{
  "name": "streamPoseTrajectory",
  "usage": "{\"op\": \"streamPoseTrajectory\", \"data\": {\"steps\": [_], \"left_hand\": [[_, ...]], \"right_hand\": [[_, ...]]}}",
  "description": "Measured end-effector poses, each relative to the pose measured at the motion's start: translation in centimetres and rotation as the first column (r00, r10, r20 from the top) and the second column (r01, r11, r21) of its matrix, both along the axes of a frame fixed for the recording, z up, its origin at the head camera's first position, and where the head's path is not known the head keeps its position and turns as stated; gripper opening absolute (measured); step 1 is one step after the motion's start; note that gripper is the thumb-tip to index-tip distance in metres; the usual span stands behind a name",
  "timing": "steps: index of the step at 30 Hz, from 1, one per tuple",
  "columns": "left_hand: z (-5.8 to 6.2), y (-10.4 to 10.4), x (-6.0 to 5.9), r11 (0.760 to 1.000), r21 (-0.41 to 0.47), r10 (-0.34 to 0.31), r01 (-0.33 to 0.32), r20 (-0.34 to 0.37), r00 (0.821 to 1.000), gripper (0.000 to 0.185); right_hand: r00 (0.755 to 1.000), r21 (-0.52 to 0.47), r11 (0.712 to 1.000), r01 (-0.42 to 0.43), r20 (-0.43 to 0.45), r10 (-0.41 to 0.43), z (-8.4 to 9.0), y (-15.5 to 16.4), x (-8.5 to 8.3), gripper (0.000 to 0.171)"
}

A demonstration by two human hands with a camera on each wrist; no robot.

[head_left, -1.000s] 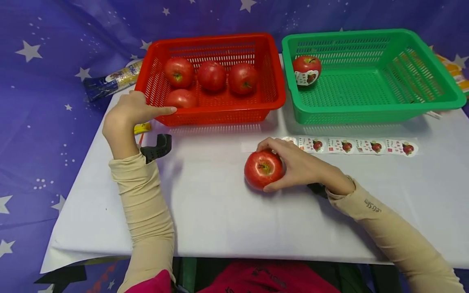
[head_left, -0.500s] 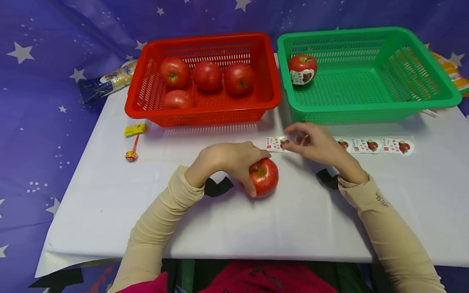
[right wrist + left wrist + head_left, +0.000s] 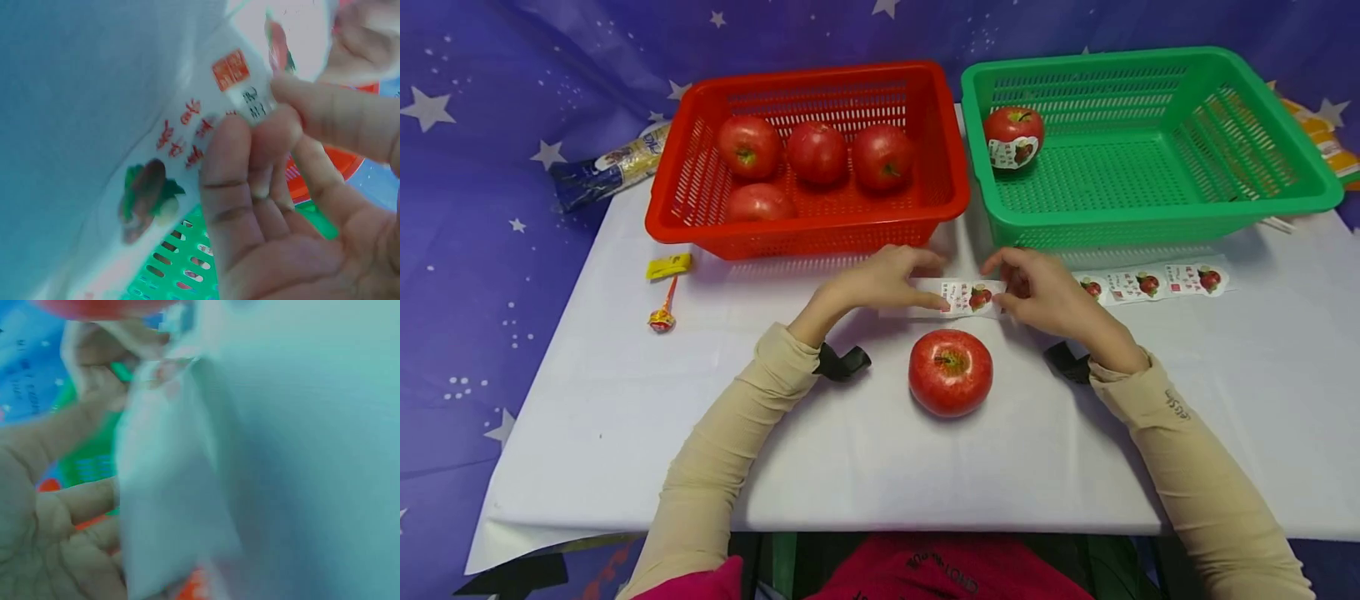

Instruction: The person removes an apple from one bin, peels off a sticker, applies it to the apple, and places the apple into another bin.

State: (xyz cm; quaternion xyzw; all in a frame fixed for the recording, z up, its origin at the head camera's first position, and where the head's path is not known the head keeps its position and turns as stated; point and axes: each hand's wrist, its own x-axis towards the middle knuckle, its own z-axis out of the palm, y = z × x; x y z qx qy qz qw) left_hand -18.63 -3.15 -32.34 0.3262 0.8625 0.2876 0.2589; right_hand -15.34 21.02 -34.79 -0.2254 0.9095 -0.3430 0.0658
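Note:
A strip of apple-print stickers (image 3: 967, 297) runs across both hands, its front half lifted slightly from the table. My left hand (image 3: 883, 282) has its thumb on the strip near the left end; the left wrist view (image 3: 175, 487) is blurred there, with the pale backing paper beside the fingers. My right hand (image 3: 1048, 292) pinches the strip between thumb and curled fingers, with printed stickers (image 3: 150, 194) close by in the right wrist view. A red apple (image 3: 951, 372) stands untouched on the table just in front of the hands, stem up.
Behind the hands stand a red basket (image 3: 820, 227) with several apples and a green basket (image 3: 1150, 212) with one stickered apple (image 3: 1013, 137). At left lie a lollipop (image 3: 662, 319) and a yellow wrapped item (image 3: 668, 266). A blue-and-gold packet (image 3: 610, 168) lies beyond.
My left hand went from the red basket to the apple, then let it go and moved to the strip. My right hand left the apple for the strip, which has lifted and shifted left.

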Motion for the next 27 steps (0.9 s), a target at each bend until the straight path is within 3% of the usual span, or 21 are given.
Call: {"op": "streamPoseTrajectory", "data": {"steps": [1,3,5,8,10,13,17,22,27], "left_hand": [[-0.6,0.1,-0.3,0.999,0.004,0.036,-0.036,0.008,0.999,0.045],[-1.5,0.3,-0.6,0.994,0.053,0.095,-0.1,0.101,0.99,0.029],[-2.1,0.6,-0.7,0.974,0.147,0.139,-0.175,0.223,0.965,0.02],[-2.5,1.2,-0.4,0.925,0.274,0.156,-0.265,0.363,0.919,0.016],[-2.5,1.6,-0.2,0.899,0.334,0.138,-0.284,0.399,0.907,0.015],[-2.4,2.1,0.2,0.886,0.382,0.113,-0.262,0.371,0.922,0.014],[-2.4,2.3,0.4,0.897,0.384,0.111,-0.217,0.281,0.953,0.013],[-2.5,2.1,0.4,0.897,0.389,0.116,-0.208,0.246,0.962,0.014],[-2.7,1.8,0.4,0.902,0.375,0.126,-0.213,0.242,0.962,0.016]], "right_hand": [[0.999,-0.019,0.999,0.029,-0.017,-0.029,0.0,-0.1,0.1,0.028],[0.994,-0.06,0.995,0.083,-0.063,-0.087,0.1,-0.3,0.3,0.023],[0.988,-0.091,0.992,0.09,-0.116,-0.101,0.2,-0.7,0.6,0.022],[0.981,-0.086,0.996,0.001,-0.195,-0.018,0.0,-1.4,0.9,0.021],[0.972,-0.061,0.995,-0.077,-0.228,0.061,0.0,-1.7,1.2,0.019],[0.965,-0.053,0.988,-0.143,-0.231,0.127,0.0,-1.8,1.3,0.013],[0.972,-0.076,0.98,-0.184,-0.161,0.17,0.0,-1.4,1.0,0.006],[0.982,-0.075,0.983,-0.167,-0.099,0.159,0.0,-1.2,0.7,0.017],[0.985,-0.033,0.99,-0.136,-0.115,0.131,-0.1,-1.5,0.9,0.02]]}}
